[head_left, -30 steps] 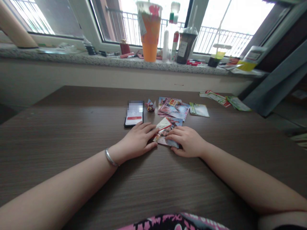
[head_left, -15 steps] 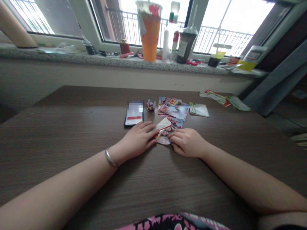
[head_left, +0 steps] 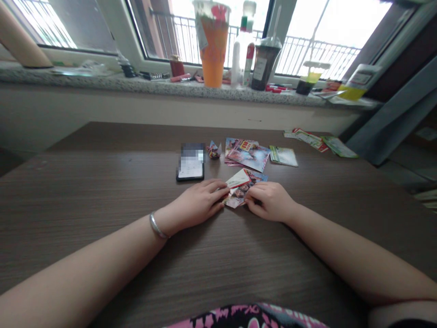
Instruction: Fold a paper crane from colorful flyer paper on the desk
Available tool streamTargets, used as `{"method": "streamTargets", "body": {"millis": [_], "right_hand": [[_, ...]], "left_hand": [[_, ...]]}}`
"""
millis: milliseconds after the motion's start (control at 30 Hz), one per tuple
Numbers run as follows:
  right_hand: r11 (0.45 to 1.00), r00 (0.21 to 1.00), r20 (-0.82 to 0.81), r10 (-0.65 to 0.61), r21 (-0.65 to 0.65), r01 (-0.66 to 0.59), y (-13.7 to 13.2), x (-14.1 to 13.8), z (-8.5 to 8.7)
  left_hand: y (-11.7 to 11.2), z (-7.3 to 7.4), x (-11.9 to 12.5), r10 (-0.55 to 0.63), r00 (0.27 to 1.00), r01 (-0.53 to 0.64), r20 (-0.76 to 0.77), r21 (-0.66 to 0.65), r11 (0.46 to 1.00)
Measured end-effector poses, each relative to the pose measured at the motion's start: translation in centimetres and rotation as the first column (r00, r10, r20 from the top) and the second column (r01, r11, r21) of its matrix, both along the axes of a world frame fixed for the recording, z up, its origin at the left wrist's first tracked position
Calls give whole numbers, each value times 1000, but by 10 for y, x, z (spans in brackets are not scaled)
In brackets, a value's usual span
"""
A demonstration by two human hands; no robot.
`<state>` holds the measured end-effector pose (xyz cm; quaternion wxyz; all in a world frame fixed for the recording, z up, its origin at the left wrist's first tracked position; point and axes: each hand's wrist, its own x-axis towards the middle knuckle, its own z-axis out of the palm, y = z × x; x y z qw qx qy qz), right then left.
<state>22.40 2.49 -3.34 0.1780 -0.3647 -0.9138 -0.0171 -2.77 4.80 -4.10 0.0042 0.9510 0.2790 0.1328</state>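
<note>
A colourful printed sheet of paper (head_left: 239, 192), partly folded and with a white panel edged in red, lies on the table between my two hands. My left hand (head_left: 206, 198), with a silver bangle at the wrist, rests its stretched fingers on the sheet's left side. At the right edge, the curled fingers of my right hand (head_left: 268, 201) pinch the paper; its fingertips are partly hidden. Just beyond my left hand lies a smartphone (head_left: 190, 166) with a lit, partly blurred screen. Beside the phone stands a small folded paper figure (head_left: 214, 150).
Behind the sheet lies a pile of printed papers (head_left: 249, 155), with a green-and-white packet (head_left: 284, 156) to its right. More flat packets (head_left: 310, 140) lie at the far right. Along the windowsill (head_left: 153, 84) stand an orange drink cup (head_left: 214, 50), a dark cup (head_left: 265, 64) and bottles.
The printed sheet has shifted slightly right and turned a little. My right hand's fingers have curled in more at its edge. On the phone screen, the red bar is gone.
</note>
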Motion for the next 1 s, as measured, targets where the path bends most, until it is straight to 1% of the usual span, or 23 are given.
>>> {"method": "streamTargets", "body": {"millis": [233, 333, 433, 533, 633, 700, 833, 1000], "right_hand": [[1000, 1000, -23, -12, -24, 12, 0, 0, 1], [998, 998, -44, -45, -50, 43, 1, 0, 1], [990, 992, -88, -95, -112, 85, 2, 1, 1], [968, 975, -136, -177, -202, 147, 4, 2, 1], [928, 946, -165, -279, -299, 222, 7, 3, 1], [902, 926, -172, -336, -341, 264, 10, 4, 0], [874, 899, -170, -403, -363, 323, 14, 5, -1], [841, 881, -119, -458, -379, 386, 15, 5, 0]], "left_hand": [[-2, 1, -1, -2, 1000, 2, 1, -24, 1000], [-1, 2, -1, 0, 1000, 1, 11, -35, 999], [0, 2, 0, -2, 1000, 2, 14, -46, 999], [0, 3, 0, -14, 1000, 13, -18, -57, 998], [-1, 3, -1, -20, 998, 15, -64, -73, 997], [-2, 3, -1, -23, 996, 15, -91, -87, 996], [-3, 4, -1, -26, 990, 10, -139, -114, 993], [-3, 3, -2, -27, 983, 4, -179, -128, 992]]}}
